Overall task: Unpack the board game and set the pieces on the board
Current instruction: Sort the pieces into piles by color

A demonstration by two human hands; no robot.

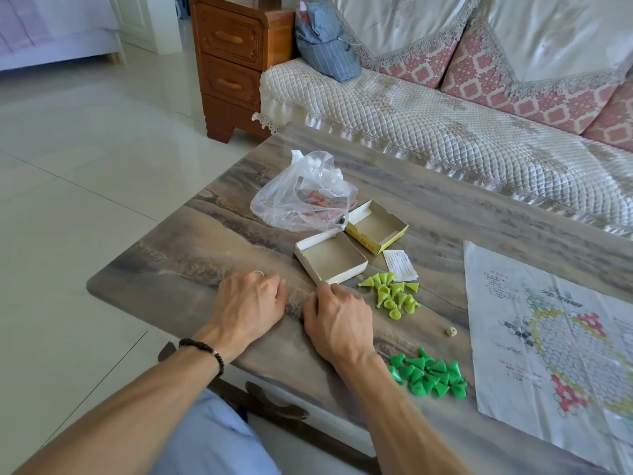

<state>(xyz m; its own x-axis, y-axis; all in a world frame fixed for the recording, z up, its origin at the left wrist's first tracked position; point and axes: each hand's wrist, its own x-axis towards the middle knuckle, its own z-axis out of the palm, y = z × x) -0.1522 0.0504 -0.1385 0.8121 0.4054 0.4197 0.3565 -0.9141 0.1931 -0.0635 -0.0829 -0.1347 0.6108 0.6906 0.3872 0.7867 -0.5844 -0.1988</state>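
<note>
The paper game board point(555, 341) lies flat at the right of the wooden table point(191, 255). A pile of light green cone pieces point(394, 293) sits left of it, and a pile of dark green cone pieces point(430, 373) lies nearer me. A small die point(449, 331) rests between the piles. Two open, empty box halves stand behind, one white point(330, 258), one yellow point(376, 226). My left hand point(248, 303) and my right hand point(337, 318) rest palm down on the table, fingers curled under; whether they hold anything is hidden.
A crumpled clear plastic bag point(303, 193) lies behind the boxes. A small folded leaflet point(400, 265) sits next to the light green pile. A quilted sofa point(445, 132) runs along the table's far side, and a wooden drawer cabinet point(233, 63) stands at its left end.
</note>
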